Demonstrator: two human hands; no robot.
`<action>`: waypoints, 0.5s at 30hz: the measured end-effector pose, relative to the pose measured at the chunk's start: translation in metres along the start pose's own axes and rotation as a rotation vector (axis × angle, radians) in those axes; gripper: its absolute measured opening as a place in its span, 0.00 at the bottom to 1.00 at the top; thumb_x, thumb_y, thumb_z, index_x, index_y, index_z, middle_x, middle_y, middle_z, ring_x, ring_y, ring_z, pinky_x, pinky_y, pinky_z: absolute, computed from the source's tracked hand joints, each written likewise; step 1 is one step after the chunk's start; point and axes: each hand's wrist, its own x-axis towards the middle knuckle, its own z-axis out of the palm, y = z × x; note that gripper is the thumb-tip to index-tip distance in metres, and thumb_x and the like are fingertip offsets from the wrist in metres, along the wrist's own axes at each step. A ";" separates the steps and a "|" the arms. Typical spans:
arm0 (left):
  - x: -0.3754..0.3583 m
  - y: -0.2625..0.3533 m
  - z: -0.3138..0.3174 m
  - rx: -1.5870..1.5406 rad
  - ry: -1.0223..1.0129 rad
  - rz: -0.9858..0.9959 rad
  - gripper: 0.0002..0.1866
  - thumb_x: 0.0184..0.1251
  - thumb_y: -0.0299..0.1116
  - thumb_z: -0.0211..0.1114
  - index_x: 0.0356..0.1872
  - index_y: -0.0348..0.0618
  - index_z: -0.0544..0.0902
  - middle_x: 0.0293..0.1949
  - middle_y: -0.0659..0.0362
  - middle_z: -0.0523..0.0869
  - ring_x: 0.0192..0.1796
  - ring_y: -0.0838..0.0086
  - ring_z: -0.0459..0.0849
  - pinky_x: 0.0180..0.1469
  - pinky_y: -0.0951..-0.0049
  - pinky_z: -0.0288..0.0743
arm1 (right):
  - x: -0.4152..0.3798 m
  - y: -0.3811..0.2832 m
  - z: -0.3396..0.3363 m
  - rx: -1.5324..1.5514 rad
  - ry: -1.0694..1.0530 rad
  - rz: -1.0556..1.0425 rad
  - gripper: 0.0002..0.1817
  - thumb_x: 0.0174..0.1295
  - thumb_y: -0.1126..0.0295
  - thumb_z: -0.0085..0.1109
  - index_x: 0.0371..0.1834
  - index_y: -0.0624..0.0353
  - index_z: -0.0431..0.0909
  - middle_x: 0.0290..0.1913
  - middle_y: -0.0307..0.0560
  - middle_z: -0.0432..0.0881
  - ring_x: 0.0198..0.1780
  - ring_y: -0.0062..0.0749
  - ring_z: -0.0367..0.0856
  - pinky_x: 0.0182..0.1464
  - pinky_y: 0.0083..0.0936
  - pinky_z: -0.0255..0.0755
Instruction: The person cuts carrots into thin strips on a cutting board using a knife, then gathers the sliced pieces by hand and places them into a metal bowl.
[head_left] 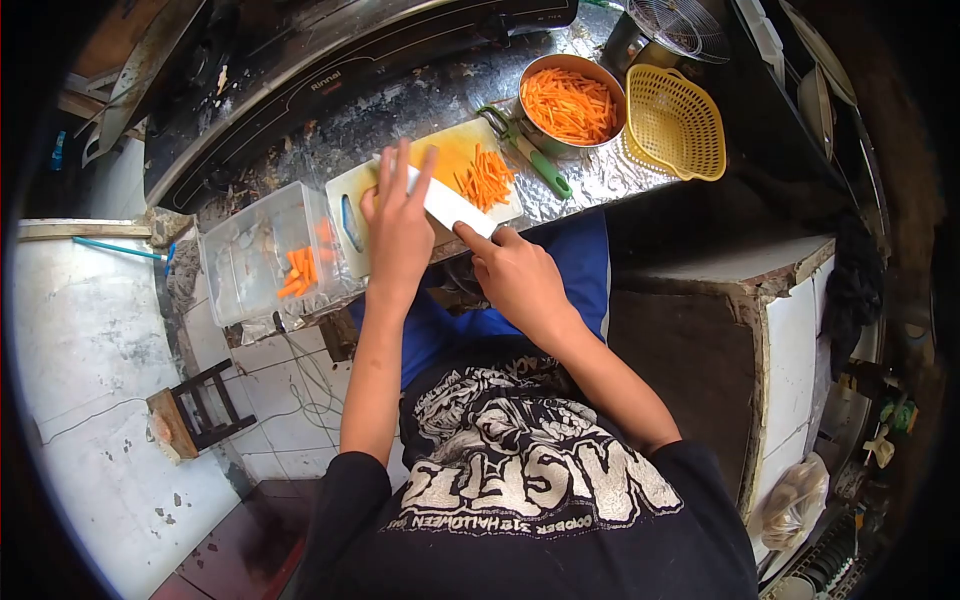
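Note:
My right hand (pixel 518 275) grips the handle of a broad white-bladed knife (pixel 450 205) that lies across a pale cutting board (pixel 452 150). Resting flat on the board and on the blade's far end, my left hand (pixel 397 225) has its fingers spread and holds nothing. A pile of carrot sticks (pixel 487 178) lies on the board just right of the blade. Whatever is under my left palm is hidden.
A metal pot (pixel 572 100) full of carrot sticks stands right of the board, with a green-handled peeler (pixel 535 160) leaning by it and a yellow plastic basket (pixel 678 122) further right. A clear tub (pixel 265 255) with carrot chunks sits left. A stove runs behind.

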 end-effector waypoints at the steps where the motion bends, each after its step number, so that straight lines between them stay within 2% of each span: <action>1: -0.001 -0.002 -0.001 0.001 -0.002 0.002 0.34 0.60 0.15 0.57 0.70 0.47 0.76 0.77 0.46 0.66 0.80 0.52 0.60 0.72 0.49 0.59 | 0.000 -0.001 -0.001 0.021 -0.005 0.014 0.28 0.62 0.72 0.62 0.69 0.49 0.77 0.35 0.58 0.82 0.30 0.55 0.85 0.35 0.46 0.82; 3: -0.005 -0.006 -0.003 -0.179 0.146 -0.184 0.28 0.68 0.22 0.55 0.71 0.39 0.74 0.75 0.44 0.70 0.79 0.52 0.64 0.73 0.49 0.58 | 0.001 0.000 -0.001 0.042 -0.010 0.027 0.28 0.64 0.71 0.60 0.70 0.53 0.74 0.35 0.61 0.83 0.30 0.57 0.85 0.35 0.46 0.82; 4: -0.008 -0.006 -0.001 -0.177 0.147 -0.185 0.28 0.68 0.22 0.55 0.71 0.39 0.74 0.75 0.44 0.70 0.79 0.52 0.64 0.73 0.49 0.58 | 0.002 0.003 -0.002 0.137 0.042 0.028 0.30 0.64 0.72 0.60 0.72 0.55 0.71 0.34 0.63 0.83 0.31 0.59 0.85 0.37 0.48 0.81; 6: -0.018 -0.005 0.010 -0.042 0.010 -0.228 0.23 0.71 0.28 0.55 0.66 0.34 0.77 0.74 0.43 0.71 0.78 0.51 0.64 0.74 0.48 0.58 | 0.003 0.010 -0.008 0.230 0.091 0.027 0.31 0.65 0.73 0.59 0.73 0.58 0.69 0.34 0.65 0.83 0.32 0.61 0.84 0.38 0.50 0.81; 7: -0.023 -0.003 0.014 0.029 -0.047 -0.183 0.21 0.72 0.30 0.58 0.62 0.32 0.80 0.73 0.43 0.71 0.78 0.50 0.65 0.72 0.50 0.59 | 0.004 0.013 -0.016 0.259 0.153 0.026 0.31 0.65 0.74 0.59 0.74 0.59 0.69 0.33 0.67 0.83 0.32 0.62 0.84 0.39 0.50 0.79; 9: -0.028 0.004 0.024 0.034 -0.035 -0.164 0.19 0.73 0.31 0.58 0.60 0.32 0.82 0.73 0.43 0.72 0.78 0.50 0.65 0.73 0.51 0.59 | 0.008 0.021 -0.038 0.294 0.232 0.057 0.31 0.64 0.77 0.60 0.73 0.61 0.69 0.34 0.69 0.83 0.35 0.63 0.84 0.41 0.49 0.77; 10: -0.028 0.008 0.027 0.039 -0.026 -0.143 0.18 0.73 0.31 0.58 0.58 0.33 0.84 0.72 0.44 0.73 0.78 0.50 0.65 0.73 0.51 0.58 | 0.011 0.028 -0.046 0.306 0.285 0.051 0.31 0.63 0.77 0.61 0.72 0.59 0.71 0.37 0.69 0.83 0.38 0.63 0.84 0.42 0.49 0.77; 12: -0.027 0.014 0.032 0.030 -0.024 -0.121 0.19 0.73 0.32 0.60 0.59 0.33 0.84 0.72 0.44 0.73 0.78 0.51 0.65 0.72 0.52 0.58 | 0.018 0.036 -0.073 0.285 0.275 0.197 0.30 0.63 0.77 0.63 0.71 0.55 0.74 0.39 0.68 0.84 0.40 0.62 0.85 0.43 0.47 0.77; 14: -0.025 0.020 0.036 -0.020 -0.008 -0.067 0.18 0.72 0.30 0.60 0.59 0.34 0.84 0.72 0.44 0.73 0.77 0.50 0.66 0.71 0.51 0.60 | 0.024 0.059 -0.083 0.165 0.427 0.069 0.28 0.63 0.76 0.65 0.69 0.52 0.76 0.40 0.66 0.85 0.40 0.60 0.86 0.43 0.44 0.77; 15: -0.023 0.023 0.037 -0.020 0.000 -0.070 0.18 0.72 0.30 0.60 0.59 0.34 0.84 0.72 0.44 0.73 0.77 0.50 0.66 0.71 0.51 0.60 | 0.027 0.060 -0.093 0.149 0.394 0.119 0.28 0.62 0.76 0.65 0.68 0.51 0.78 0.38 0.63 0.85 0.39 0.57 0.86 0.42 0.43 0.77</action>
